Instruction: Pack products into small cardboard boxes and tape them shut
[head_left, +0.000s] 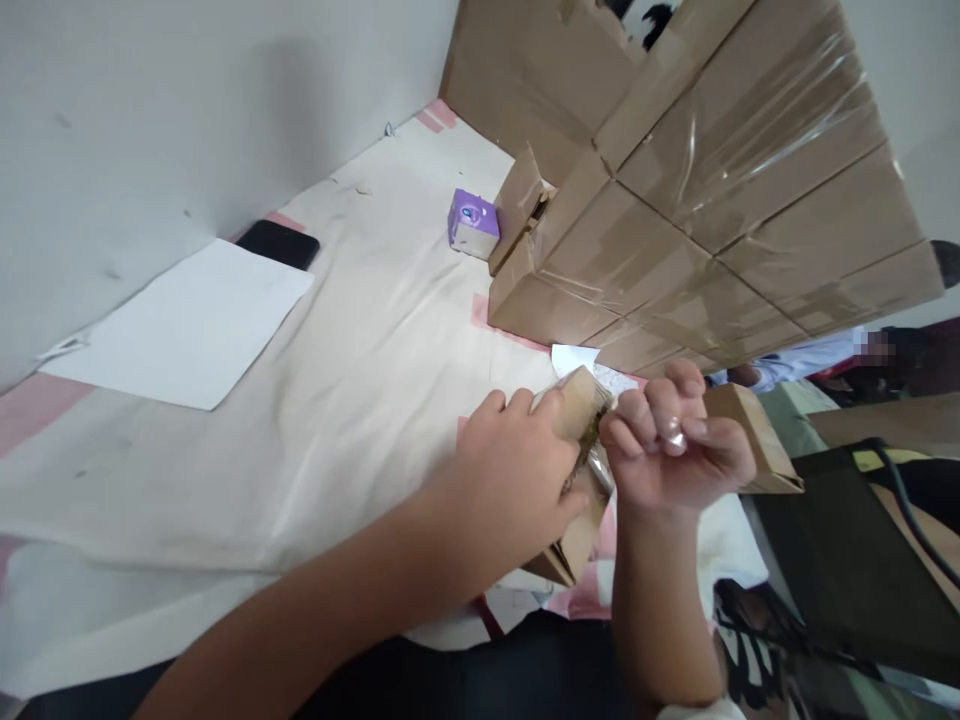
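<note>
A small brown cardboard box [582,546] sits near the table's front edge, its top partly covered by my hands. My left hand [517,470] lies over it with the fingers bent round its far side, holding it. Between the hands, a gap in the box shows something dark greenish, too covered to name. Just right of the box, my right hand [667,450] is raised with its fingers curled in and palm turned up. A tiny shiny clear scrap [675,438], which looks like tape, is pinched at its fingertips.
Taped cardboard boxes [660,230] are stacked at the back right. Beside them stands a purple-and-white small box [474,224]. A white paper sheet [187,320] and a black phone [279,245] lie by the wall. Another brown box [754,440] is at right; a person's sleeve [806,355] shows beyond.
</note>
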